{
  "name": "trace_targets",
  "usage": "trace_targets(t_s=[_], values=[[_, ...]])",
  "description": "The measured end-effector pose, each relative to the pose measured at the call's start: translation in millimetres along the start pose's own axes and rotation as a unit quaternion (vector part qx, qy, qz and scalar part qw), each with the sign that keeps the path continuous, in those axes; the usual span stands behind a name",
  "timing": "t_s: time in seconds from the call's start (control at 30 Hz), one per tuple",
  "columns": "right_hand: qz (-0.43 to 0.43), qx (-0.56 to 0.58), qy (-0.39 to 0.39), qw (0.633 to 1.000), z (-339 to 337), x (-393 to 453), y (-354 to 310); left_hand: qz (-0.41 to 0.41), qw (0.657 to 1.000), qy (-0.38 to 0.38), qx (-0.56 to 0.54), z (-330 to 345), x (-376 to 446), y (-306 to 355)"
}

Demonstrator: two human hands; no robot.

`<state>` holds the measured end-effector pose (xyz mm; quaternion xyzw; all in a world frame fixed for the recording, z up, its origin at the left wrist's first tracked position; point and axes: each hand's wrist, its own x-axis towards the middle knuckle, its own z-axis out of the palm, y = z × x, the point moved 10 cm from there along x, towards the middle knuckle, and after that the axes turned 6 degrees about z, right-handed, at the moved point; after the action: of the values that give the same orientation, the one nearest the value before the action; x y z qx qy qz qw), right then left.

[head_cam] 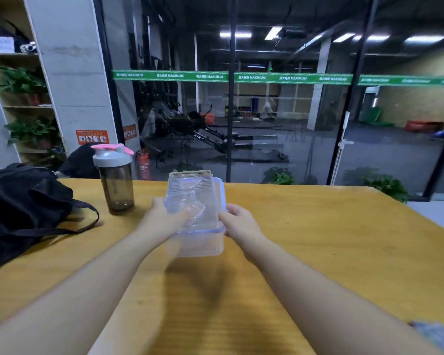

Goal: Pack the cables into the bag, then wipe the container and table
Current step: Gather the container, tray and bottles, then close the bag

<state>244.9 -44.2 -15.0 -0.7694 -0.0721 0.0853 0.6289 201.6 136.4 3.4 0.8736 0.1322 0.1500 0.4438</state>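
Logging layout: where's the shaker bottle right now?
Head view: the shaker bottle stands upright left of centre on the table, between the black bag and the clear container.

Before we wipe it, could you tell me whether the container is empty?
Apparently empty: the clear container, held by both hands, shows no cables inside, only its transparent lid.

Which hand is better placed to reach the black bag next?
Probably the left hand: the black bag lies on its side, while the right hand grips the container's far side.
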Motion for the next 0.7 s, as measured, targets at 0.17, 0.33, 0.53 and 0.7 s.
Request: trace_targets(t_s=[0.17, 0.33, 0.53, 0.7], values=[[0.020, 0.004, 0.046, 0.999, -61.2, 13.9, 17.8, 0.051, 0.990, -0.088, -0.098, 62.4, 5.3, 31.0], [0.044, 0.012, 0.086, 0.995, -108.2, 26.8, 33.7, 0.114, 0.970, -0.149, -0.153, 110.3, 5.0, 65.9], [0.036, 0.027, 0.110, 0.993, -143.7, 43.1, 35.1, 0.149, 0.951, -0.193, -0.188, 150.1, 16.2, 86.4], [0.036, -0.001, 0.132, 0.991, -163.6, 62.9, 36.4, 0.151, 0.955, -0.168, -0.192, 169.3, 32.0, 91.7]])
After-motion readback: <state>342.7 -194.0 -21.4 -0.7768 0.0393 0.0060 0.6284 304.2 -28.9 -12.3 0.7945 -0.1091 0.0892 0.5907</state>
